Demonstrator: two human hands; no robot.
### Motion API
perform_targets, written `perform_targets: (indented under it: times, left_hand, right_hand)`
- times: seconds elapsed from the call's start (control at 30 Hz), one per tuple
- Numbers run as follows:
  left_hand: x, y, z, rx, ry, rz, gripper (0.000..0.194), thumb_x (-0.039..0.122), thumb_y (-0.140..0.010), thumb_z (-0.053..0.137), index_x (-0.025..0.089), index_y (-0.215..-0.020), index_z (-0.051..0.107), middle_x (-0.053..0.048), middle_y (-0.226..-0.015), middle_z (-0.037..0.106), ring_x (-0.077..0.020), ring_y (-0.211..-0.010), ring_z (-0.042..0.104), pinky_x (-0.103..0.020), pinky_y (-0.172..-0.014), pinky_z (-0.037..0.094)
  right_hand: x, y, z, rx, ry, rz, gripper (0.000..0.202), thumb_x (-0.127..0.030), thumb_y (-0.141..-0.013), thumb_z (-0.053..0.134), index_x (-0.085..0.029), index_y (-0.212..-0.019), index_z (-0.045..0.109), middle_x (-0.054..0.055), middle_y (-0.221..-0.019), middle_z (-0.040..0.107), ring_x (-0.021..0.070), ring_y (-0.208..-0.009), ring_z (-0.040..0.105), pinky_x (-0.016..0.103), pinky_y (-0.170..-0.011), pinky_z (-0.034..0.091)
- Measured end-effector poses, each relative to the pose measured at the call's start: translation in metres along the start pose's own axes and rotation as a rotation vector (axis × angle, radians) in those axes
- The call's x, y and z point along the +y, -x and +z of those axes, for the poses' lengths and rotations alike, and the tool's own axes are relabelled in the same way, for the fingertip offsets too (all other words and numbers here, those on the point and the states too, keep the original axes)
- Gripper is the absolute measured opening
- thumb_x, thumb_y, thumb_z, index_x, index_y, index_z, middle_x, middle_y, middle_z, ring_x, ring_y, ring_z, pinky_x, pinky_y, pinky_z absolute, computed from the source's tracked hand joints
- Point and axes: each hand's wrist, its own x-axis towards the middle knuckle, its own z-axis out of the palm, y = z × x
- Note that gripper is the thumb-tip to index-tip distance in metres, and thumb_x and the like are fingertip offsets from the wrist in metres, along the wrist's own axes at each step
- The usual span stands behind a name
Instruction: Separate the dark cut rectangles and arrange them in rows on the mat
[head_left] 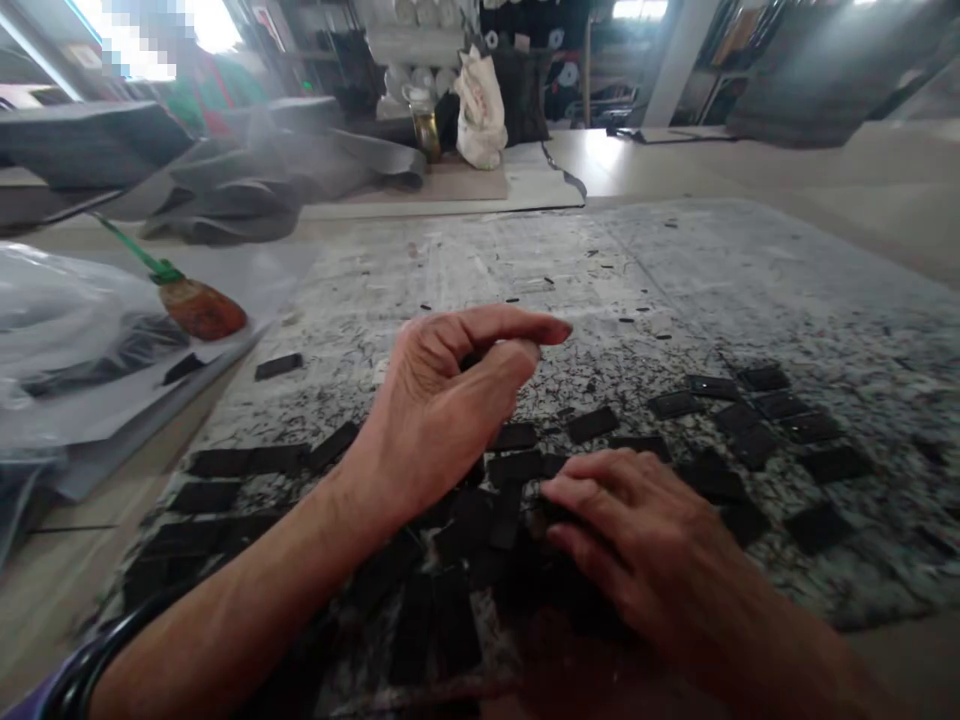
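My left hand [454,405] is raised over the middle of the work surface, its thumb lying against the bent index finger. The other fingers are hidden behind, and whatever they may hold does not show. Lower and to the right, my right hand [645,540] is down among the black pieces, fingers curled together toward the thumb. Dark material shows at its fingertips, too dim to make out. Small flat black rectangular pieces lie around both hands, such as one [592,424] between them and another [514,466] just left of my right fingertips. Several overlap in shadow near me.
A speckled, stained sheet [480,260] covers the table, with black scraps scattered on it. At left, a brown bottle with a green nozzle [201,305] lies beside clear plastic [60,340]. Grey cloth [247,180], a white bag [480,110] and a jar [425,128] are farther back.
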Motion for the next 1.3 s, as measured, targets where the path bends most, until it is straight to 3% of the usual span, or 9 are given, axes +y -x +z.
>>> perform_targets:
  times: [0.17,0.37,0.5,0.6,0.73,0.83,0.9,1.13,1.3]
  left_hand:
    - [0.000,-0.001,0.005,0.003,-0.027,0.022,0.022,0.016,-0.080,0.049,0.017,-0.087,0.069,0.010,-0.038,0.035,-0.0032,-0.032,0.027,-0.018,-0.031,0.020]
    - [0.001,0.000,0.001,-0.064,-0.125,0.057,0.025,0.014,-0.080,0.046,0.018,-0.091,0.069,0.012,-0.037,0.033,-0.0028,-0.032,0.025,-0.018,-0.032,0.019]
    - [0.005,0.001,-0.004,-0.076,-0.125,0.083,0.026,0.013,-0.079,0.048,0.016,-0.095,0.068,0.012,-0.037,0.034,-0.0029,-0.032,0.026,-0.017,-0.033,0.021]
    - [0.012,0.001,-0.008,-0.097,-0.142,0.076,0.023,0.019,-0.082,0.050,0.017,-0.098,0.067,0.012,-0.038,0.033,-0.0030,-0.032,0.025,-0.016,-0.031,0.018]
    - [0.020,0.003,-0.010,-0.364,-0.208,-0.036,0.031,0.036,-0.080,0.060,0.020,-0.105,0.065,0.010,-0.046,0.039,-0.0027,-0.038,0.029,-0.013,-0.032,0.019]
    - [0.020,0.003,-0.008,-0.613,-0.157,-0.096,0.028,0.038,-0.079,0.061,0.020,-0.100,0.066,0.007,-0.060,0.052,-0.0029,-0.049,0.039,-0.011,-0.040,0.030]
    - [0.020,0.002,-0.005,-0.667,-0.160,-0.103,0.022,0.038,-0.082,0.058,0.018,-0.086,0.067,0.007,-0.061,0.049,-0.0032,-0.052,0.038,-0.011,-0.042,0.029]
    - [0.029,-0.005,0.008,-0.562,-0.368,0.029,0.031,0.039,-0.085,0.050,0.017,-0.064,0.056,0.008,-0.053,0.035,-0.0045,-0.048,0.030,-0.017,-0.039,0.022]
    - [0.023,-0.015,0.008,-0.460,-0.470,0.081,0.033,0.036,-0.085,0.050,0.017,-0.059,0.051,0.008,-0.053,0.033,-0.0048,-0.049,0.030,-0.017,-0.041,0.023]
  right_hand:
    - [-0.026,-0.002,0.018,-0.113,-0.049,0.050,0.024,-0.026,-0.077,0.068,-0.024,-0.100,0.061,0.000,-0.096,0.063,0.0225,-0.090,0.054,0.039,-0.084,0.036]
    - [-0.026,-0.008,0.031,-0.047,-0.002,0.059,0.016,-0.007,-0.078,0.058,-0.021,-0.079,0.065,0.002,-0.076,0.063,0.0205,-0.076,0.054,0.035,-0.075,0.036]
    - [-0.022,-0.010,0.023,0.037,-0.189,0.123,0.015,-0.010,-0.082,0.051,-0.020,-0.078,0.063,0.002,-0.078,0.064,0.0188,-0.077,0.056,0.032,-0.074,0.040]
    - [-0.018,-0.010,0.003,0.062,-0.394,0.283,0.012,-0.020,-0.085,0.051,-0.021,-0.080,0.062,0.000,-0.077,0.063,0.0155,-0.072,0.058,0.025,-0.065,0.044]
    - [-0.015,-0.008,-0.028,0.153,-0.588,0.493,0.011,-0.033,-0.083,0.059,-0.023,-0.079,0.063,-0.004,-0.065,0.059,0.0119,-0.057,0.054,0.020,-0.047,0.040]
    - [-0.012,-0.008,-0.040,0.307,-0.650,0.468,0.010,-0.032,-0.081,0.063,-0.024,-0.077,0.063,-0.004,-0.063,0.058,0.0109,-0.055,0.053,0.018,-0.044,0.040]
    - [-0.011,-0.009,-0.044,0.379,-0.684,0.431,0.005,-0.030,-0.082,0.064,-0.025,-0.079,0.063,-0.005,-0.062,0.059,0.0100,-0.054,0.054,0.016,-0.045,0.042]
    - [-0.002,-0.012,-0.056,0.446,-0.679,0.378,0.005,-0.027,-0.084,0.062,-0.025,-0.080,0.063,-0.006,-0.062,0.062,0.0094,-0.057,0.060,0.016,-0.051,0.047]
    - [0.013,0.007,-0.032,0.275,-0.234,0.201,0.016,-0.017,-0.088,0.051,-0.020,-0.096,0.065,0.001,-0.089,0.068,0.0159,-0.083,0.061,0.027,-0.076,0.048]
